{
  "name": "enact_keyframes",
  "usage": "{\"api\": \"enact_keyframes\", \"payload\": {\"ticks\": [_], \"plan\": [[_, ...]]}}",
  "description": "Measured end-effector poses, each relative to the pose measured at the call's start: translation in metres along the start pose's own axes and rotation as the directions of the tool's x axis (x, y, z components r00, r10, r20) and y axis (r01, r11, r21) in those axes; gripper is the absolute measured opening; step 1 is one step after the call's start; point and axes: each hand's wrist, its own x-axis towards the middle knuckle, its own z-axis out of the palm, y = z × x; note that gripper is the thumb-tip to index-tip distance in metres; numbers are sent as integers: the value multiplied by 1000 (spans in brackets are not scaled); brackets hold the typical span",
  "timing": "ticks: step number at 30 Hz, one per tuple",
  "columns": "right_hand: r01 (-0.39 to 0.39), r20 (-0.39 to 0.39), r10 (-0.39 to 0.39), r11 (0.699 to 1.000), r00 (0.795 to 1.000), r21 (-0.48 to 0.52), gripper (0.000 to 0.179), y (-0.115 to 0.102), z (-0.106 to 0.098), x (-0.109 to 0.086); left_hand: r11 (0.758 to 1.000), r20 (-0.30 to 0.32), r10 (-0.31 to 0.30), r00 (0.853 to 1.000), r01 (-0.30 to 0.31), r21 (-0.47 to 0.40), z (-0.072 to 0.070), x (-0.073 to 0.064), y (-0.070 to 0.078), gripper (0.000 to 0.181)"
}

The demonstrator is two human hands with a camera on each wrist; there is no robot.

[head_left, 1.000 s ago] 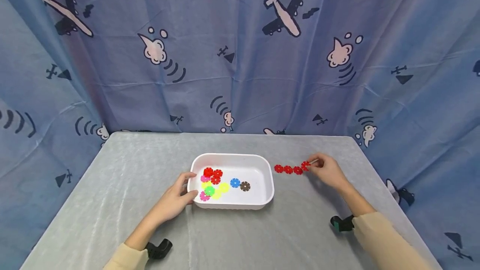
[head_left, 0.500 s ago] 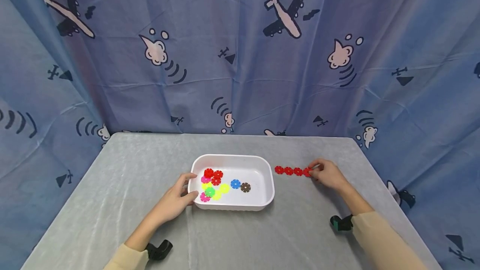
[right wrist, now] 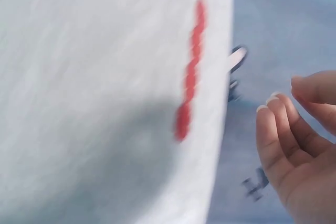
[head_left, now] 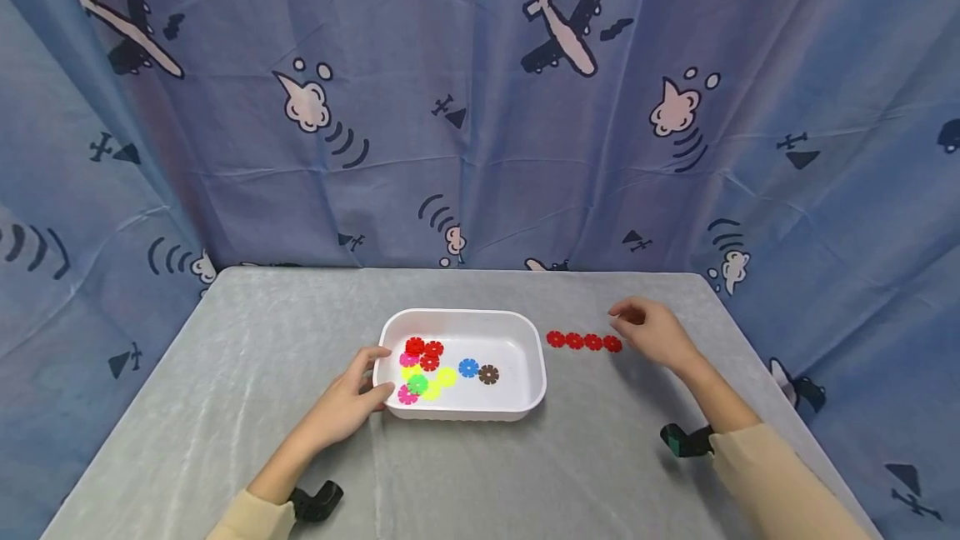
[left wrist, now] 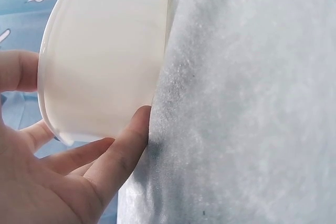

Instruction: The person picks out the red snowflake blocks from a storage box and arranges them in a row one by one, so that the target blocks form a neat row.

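Observation:
My left hand (head_left: 351, 394) grips the left end of a white plastic tray (head_left: 525, 402), thumb at the near corner and fingers along the end. In the left wrist view the fingers (left wrist: 123, 153) press against the tray's outer wall (left wrist: 105, 61). Red notched snowflake discs (head_left: 593, 342) lie in a straight row on the table, right of the tray. Just above the right end of that row hovers my right hand (head_left: 654, 332), fingers loosely bent and nothing between them. The right wrist view shows the red row (right wrist: 191, 77) blurred, apart from the hand (right wrist: 299, 150).
Inside the tray, red discs (head_left: 430, 362), pink discs (head_left: 407, 395), yellow discs (head_left: 447, 377) and a green disc (head_left: 417, 384) cluster at the left. A blue disc (head_left: 468, 367) and a brown disc (head_left: 488, 374) sit mid-tray. A blue patterned curtain (head_left: 375, 107) hangs behind the grey-covered table (head_left: 285, 307).
My right hand lowered a red disc to the right end of the row, released it and lifted slightly away. My left hand has stayed on the tray.

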Motion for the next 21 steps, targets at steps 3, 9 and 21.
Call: {"api": "enact_keyframes", "payload": {"ticks": [3,9,21], "plan": [[30,-7,-30,1000,1000,-9,24,-21,-1,-3,1000,2,-2,1000,2,-1,0,0,1,50],[75,-10,-75,997,997,30,21,-55,6,-8,1000,-3,-11,1000,11,3,1,0,2,50],[211,-53,-206,969,977,126,16,-106,47,-9,1000,-4,-9,1000,9,6,1,-1,3,51]]}}
